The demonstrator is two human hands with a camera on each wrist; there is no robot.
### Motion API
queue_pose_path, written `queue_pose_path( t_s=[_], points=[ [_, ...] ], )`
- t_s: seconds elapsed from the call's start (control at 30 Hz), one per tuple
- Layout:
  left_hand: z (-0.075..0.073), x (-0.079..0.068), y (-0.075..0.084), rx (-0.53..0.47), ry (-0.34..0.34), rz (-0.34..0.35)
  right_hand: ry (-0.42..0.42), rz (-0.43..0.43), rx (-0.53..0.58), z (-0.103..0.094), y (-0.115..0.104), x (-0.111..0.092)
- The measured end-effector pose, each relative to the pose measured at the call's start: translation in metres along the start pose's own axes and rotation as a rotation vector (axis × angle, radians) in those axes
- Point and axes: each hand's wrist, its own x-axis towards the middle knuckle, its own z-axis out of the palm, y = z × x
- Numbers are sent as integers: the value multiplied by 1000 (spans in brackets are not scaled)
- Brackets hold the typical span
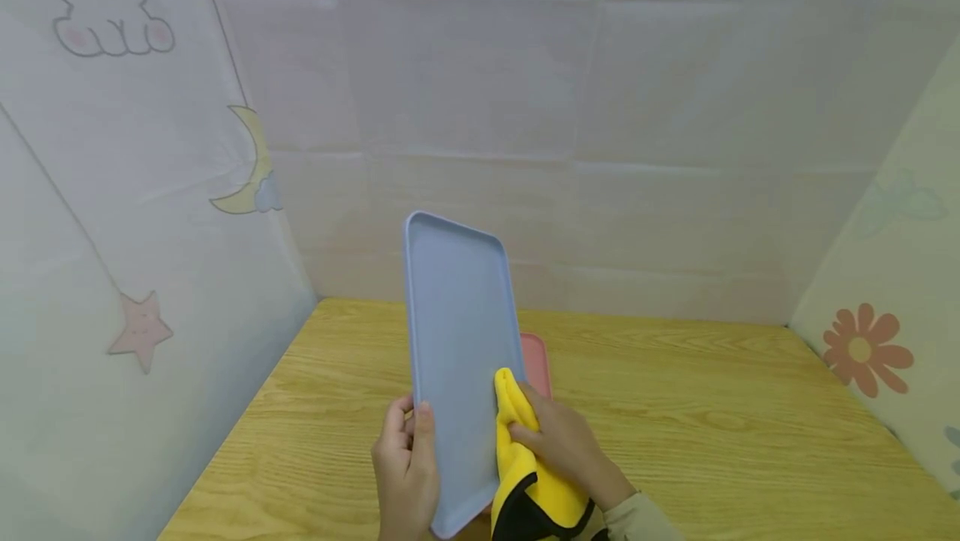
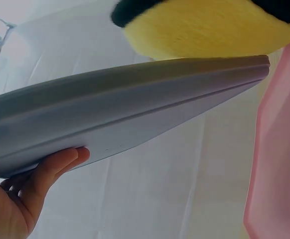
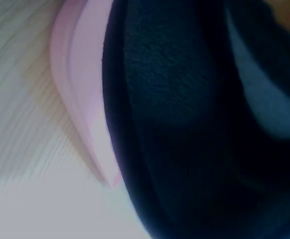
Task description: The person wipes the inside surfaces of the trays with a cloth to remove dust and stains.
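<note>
Low centre, my left hand (image 1: pixel 407 464) grips the tray (image 1: pixel 461 341), likely light, stiff, best edge-held; my right hand (image 1: pixel 566 441) pinches cloth (image 1: pixel 513 468).

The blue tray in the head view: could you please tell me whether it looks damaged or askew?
Nothing stands out: the blue tray is tilted, but the left hand holds it that way, and no crack or chip shows on its visible face.
</note>
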Motion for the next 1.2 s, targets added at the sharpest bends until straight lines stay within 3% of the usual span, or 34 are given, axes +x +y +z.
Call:
queue_pose_path(
  t_s=[0.37,0.6,0.87,1.2],
  points=[
    [0,-1,2,26,20,72,132,7,-233,5,8,2],
    [1,0,5,23,-18,34,190,27,-314,9,10,3],
    [2,-1,2,27,-1,61,134,54,-275,1,10,-1],
    [4,-3,-9,-14,28,3,99,203,-102,-17,9,-9]
  ],
)
